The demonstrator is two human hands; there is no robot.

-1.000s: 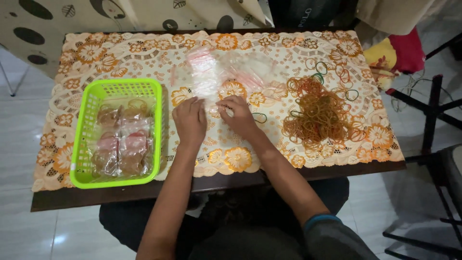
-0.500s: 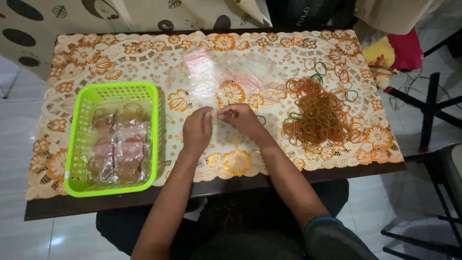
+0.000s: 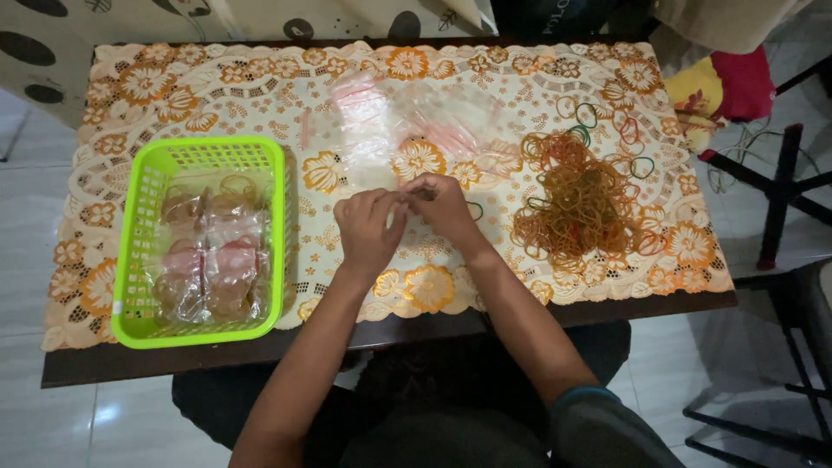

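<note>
Left hand (image 3: pixel 368 227) and right hand (image 3: pixel 444 204) pinch together on a small clear bag (image 3: pixel 406 192) — thin, see-through — rubber bands (image 3: pixel 582 204) heaped right.

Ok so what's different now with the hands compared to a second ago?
Both hands lifted off the tablecloth and came together: the left hand and right hand now meet fingertip to fingertip, pinching something too small to make out. The green basket of filled bags and the rubber band pile stayed put.
</note>
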